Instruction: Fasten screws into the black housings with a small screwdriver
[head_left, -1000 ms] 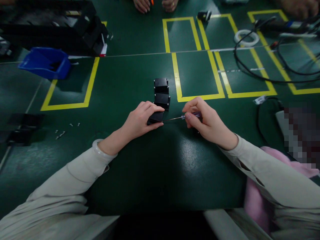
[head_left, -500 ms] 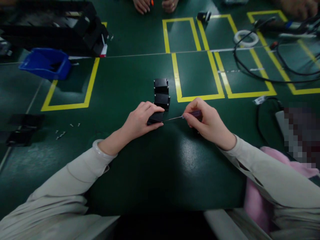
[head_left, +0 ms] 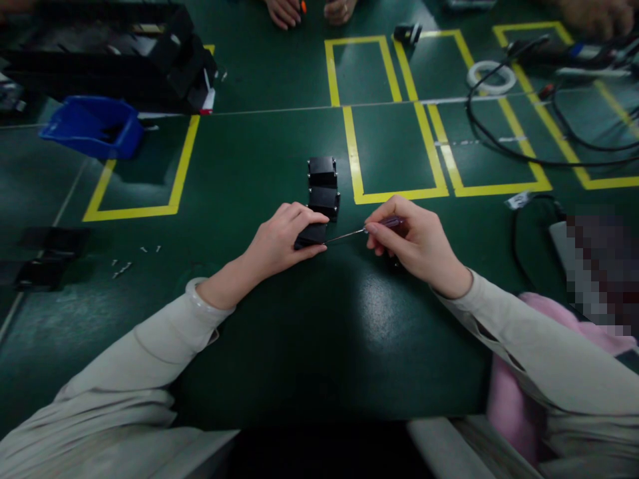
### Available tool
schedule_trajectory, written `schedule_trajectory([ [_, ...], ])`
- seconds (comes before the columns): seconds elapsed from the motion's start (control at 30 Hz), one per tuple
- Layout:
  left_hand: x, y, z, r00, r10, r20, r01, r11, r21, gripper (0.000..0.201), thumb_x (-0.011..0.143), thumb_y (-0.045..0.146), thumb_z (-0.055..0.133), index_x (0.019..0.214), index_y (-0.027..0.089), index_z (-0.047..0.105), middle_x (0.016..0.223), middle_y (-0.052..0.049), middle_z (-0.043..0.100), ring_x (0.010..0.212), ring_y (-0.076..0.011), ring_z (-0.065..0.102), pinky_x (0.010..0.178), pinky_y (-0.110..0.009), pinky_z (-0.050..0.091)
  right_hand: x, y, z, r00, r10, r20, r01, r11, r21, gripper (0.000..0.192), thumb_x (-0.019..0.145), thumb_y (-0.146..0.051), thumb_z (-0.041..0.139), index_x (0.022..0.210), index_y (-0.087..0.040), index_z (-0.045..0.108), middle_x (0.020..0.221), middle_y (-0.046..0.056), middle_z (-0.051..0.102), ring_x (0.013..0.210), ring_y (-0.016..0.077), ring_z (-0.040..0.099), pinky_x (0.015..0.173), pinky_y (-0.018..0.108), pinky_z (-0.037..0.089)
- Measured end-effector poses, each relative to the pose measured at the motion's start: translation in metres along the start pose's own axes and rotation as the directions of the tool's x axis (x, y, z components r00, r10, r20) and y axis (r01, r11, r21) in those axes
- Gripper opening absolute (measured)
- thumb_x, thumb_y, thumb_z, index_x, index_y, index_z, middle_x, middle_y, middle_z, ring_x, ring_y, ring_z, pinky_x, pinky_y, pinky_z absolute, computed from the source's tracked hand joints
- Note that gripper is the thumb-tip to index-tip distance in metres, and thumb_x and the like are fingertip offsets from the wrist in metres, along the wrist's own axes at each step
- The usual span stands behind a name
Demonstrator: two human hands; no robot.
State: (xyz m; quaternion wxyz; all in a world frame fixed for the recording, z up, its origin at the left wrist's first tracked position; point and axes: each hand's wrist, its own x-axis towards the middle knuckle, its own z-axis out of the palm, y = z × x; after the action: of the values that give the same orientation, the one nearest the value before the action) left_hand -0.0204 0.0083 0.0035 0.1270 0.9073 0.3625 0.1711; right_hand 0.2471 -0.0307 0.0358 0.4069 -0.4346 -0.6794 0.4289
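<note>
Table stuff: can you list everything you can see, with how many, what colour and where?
Table: one, dark green with yellow taped boxes, under everything.
Black blocks: three in a row at the middle; the nearest one is under the left hand.
Screwdriver: one, purple handle, thin metal shaft, tip at the nearest block.
Blue bin: one, far left.
Black tray: one, top left, holding dark parts.
Screws: a few, silver, loose at the left.
Tape ring: one, white, top right.
Cables: black, looping at the right.
Pink cloth: one, bottom right.
Other people's hands: at the top edge.
Left hand: grips the nearest block.
Right hand: holds the screwdriver.
</note>
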Motion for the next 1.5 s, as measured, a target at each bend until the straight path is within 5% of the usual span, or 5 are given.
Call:
schedule_trajectory([
  [0.23,0.0003,-0.0001,0.001,1.0,0.005,-0.011,-0.004,1.0,0.002,0.042,0.094,0.042,0.066,0.129,0.021,0.056,0.12,-0.01,0.064,0.112,-0.0277,0.057,0.091,-0.042,0.05,-0.001,-0.002,0.0003,0.999,-0.028,0.037,0.031,0.996,-0.082,0.019,0.097,-0.032,0.061,0.084,-0.018,0.057,0.064,-0.003,0.065,0.052,0.0072,0.06,0.052,0.019,0.047],
  [0.5,0.0001,0.0011,-0.0001,1.0,0.0,-0.005,0.0,1.0,0.0,0.042,0.094,0.043,0.065,0.129,0.021,0.056,0.119,-0.01,0.064,0.111,-0.0277,0.057,0.092,-0.042,0.05,-0.0004,-0.0076,-0.0028,0.975,-0.193,0.109,0.215,0.941,-0.261,0.006,0.095,-0.019,0.059,0.09,-0.02,0.055,0.074,-0.002,0.064,0.062,0.0094,0.061,0.059,0.022,0.045],
  [1.23,0.0008,0.001,-0.0017,1.0,0.01,0.004,-0.01,1.0,0.001,0.042,0.093,0.039,0.066,0.129,0.02,0.056,0.121,-0.01,0.063,0.112,-0.0276,0.057,0.091,-0.041,0.051,-0.0004,-0.0095,-0.0046,0.966,-0.198,0.169,0.237,0.937,-0.257,0.009,0.098,-0.019,0.054,0.089,-0.019,0.052,0.066,-0.004,0.061,0.054,0.0074,0.056,0.054,0.02,0.041],
  [1.5,0.0008,0.0013,-0.001,1.0,0.007,0.011,-0.007,1.0,-0.008,0.042,0.092,0.037,0.066,0.13,0.021,0.055,0.122,-0.009,0.063,0.113,-0.0277,0.057,0.093,-0.042,0.05,-0.0012,-0.0063,-0.0004,0.98,-0.179,0.089,0.195,0.955,-0.224,0.012,0.099,-0.021,0.053,0.088,-0.02,0.051,0.061,-0.008,0.053,0.047,0.0051,0.049,0.05,0.019,0.036],
])
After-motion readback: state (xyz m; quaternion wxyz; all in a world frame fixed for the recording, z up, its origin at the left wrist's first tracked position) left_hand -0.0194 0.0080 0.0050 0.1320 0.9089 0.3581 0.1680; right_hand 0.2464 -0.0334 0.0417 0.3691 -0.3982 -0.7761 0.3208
